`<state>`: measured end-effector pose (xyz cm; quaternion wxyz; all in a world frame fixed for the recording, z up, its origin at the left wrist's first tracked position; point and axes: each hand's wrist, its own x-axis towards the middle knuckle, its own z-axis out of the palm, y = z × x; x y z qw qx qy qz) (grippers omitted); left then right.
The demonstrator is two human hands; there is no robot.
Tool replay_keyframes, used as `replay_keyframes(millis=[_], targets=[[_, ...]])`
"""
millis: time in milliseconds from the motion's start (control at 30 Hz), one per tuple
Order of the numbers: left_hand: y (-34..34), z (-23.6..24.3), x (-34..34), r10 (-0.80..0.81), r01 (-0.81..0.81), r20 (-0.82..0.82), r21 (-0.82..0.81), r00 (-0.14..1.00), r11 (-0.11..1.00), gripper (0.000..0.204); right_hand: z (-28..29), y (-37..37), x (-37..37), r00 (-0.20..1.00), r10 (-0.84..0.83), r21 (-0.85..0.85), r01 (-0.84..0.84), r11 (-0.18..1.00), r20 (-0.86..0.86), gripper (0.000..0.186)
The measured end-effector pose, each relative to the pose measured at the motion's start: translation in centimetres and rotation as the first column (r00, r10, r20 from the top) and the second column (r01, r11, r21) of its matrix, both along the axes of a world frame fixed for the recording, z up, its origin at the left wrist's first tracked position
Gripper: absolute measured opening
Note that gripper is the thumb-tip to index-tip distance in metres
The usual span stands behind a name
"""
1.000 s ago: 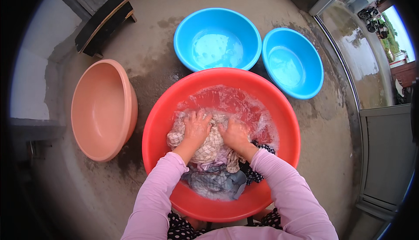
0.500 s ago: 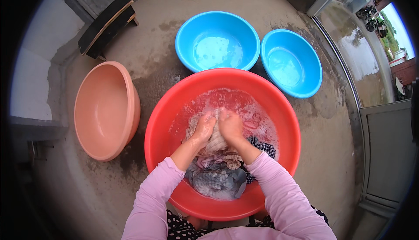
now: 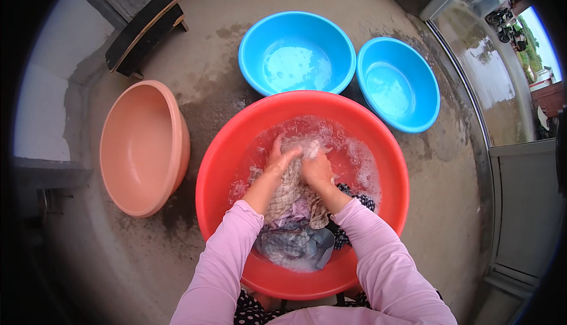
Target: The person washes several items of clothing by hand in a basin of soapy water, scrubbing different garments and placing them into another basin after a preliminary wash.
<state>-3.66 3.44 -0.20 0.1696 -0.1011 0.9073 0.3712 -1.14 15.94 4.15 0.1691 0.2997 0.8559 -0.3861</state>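
Observation:
In front of me is a red basin [image 3: 387,177] with foamy water and soaked clothes. My left hand [image 3: 279,161] and my right hand [image 3: 316,168] grip a wet cream patterned cloth [image 3: 280,198] from either side near the basin's middle, with suds around the fingers. Below it lie a lilac piece [image 3: 295,216] and a grey-blue checked garment [image 3: 289,248]. A dark garment with white dots [image 3: 357,204] is bunched to the right of my right hand.
A peach basin [image 3: 136,159] stands at left, two blue basins [image 3: 295,62] [image 3: 396,89] beyond the red one. A black wooden bench [image 3: 142,36] sits by the back-left wall. At right is a doorway [image 3: 484,71] with a metal frame, wet ground and a motorbike [image 3: 505,27] outside.
My hands have gone from lying spread on the clothes to clasping the cream cloth close together, slightly farther toward the basin's far side. The cloth has been bunched up with them.

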Motion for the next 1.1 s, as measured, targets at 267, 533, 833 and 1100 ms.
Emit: replay_keyframes(millis=[267,533,833,1100], targets=[[-1.6,1.2,1.9,0.021,-0.576,0.577,0.812,0.816,0.098,0.044,6.6,-3.9,2.2,0.929,0.276,-0.211,-0.329,0.921,-0.245,0.054],[-1.5,8.0,2.9,-0.383,0.385,-0.178,-0.021,0.907,0.923,0.049,3.0,2.3,0.5,0.996,0.047,0.065,-0.042,0.997,-0.081,0.049],[-1.7,-2.3,0.7,-0.076,0.115,-0.168,0.236,0.983,0.965,0.053,-0.3,0.8,-1.1,0.938,0.304,0.083,-0.320,0.944,0.167,0.047],[-1.2,0.4,0.3,-0.112,-0.619,0.613,0.785,0.782,-0.029,0.032,5.7,-5.8,3.9,0.928,0.258,-0.062,-0.284,0.957,-0.270,0.039]])
